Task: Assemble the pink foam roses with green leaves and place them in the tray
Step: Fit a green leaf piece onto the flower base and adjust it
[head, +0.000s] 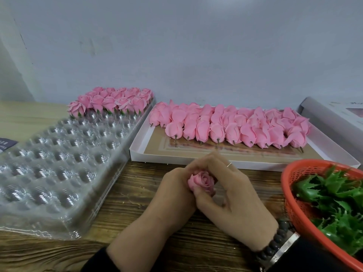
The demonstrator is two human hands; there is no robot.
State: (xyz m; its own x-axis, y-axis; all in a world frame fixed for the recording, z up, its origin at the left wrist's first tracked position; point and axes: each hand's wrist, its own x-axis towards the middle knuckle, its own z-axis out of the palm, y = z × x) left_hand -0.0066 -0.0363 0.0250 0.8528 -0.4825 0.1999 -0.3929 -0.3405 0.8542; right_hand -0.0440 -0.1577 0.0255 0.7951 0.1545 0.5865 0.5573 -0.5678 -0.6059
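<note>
At lower centre, we grasp one pink rose (202, 182) between both hands, left hand (172, 195) and right hand (233, 199), fingers (211, 161) clenched around it.

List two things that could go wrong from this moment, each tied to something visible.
1. Both hands, left hand and right hand, wrap the pink rose closely; squeezing could crush its soft petals.
2. The red basket of green leaves sits beside the right wrist and could be knocked.

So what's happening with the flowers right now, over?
Left hand and right hand both closed on one pink rose. Clear tray mostly unfilled. Nothing blocking.
</note>
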